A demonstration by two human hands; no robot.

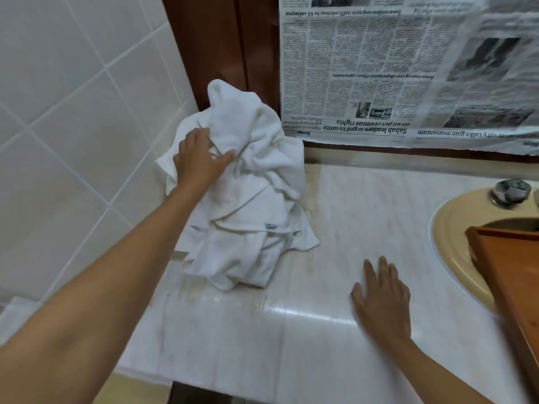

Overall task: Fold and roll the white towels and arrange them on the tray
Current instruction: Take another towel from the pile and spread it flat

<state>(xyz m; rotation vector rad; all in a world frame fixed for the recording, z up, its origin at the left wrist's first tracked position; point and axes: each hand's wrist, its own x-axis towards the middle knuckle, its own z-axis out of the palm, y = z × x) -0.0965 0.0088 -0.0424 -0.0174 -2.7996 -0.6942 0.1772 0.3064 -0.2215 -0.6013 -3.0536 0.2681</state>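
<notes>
The towels [248, 199] are plain white. The tabletop [364, 205] is pale cream marble with faint veins, the sink [449, 243] beige, the tray [507, 272] orange-brown, the tap [512, 191] silver, the wall tiles [73, 97] white, the newspaper [379, 68] black-and-white, the door frame [221, 48] dark red-brown.

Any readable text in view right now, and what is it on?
"Sabah leaders urged to unite on 40 pct revenue rights": newspaper, hung upside down.
"Home": same page.
"talks gain momentum": same page.
Other print: too small.
Small label on the towels: blurred.
</notes>
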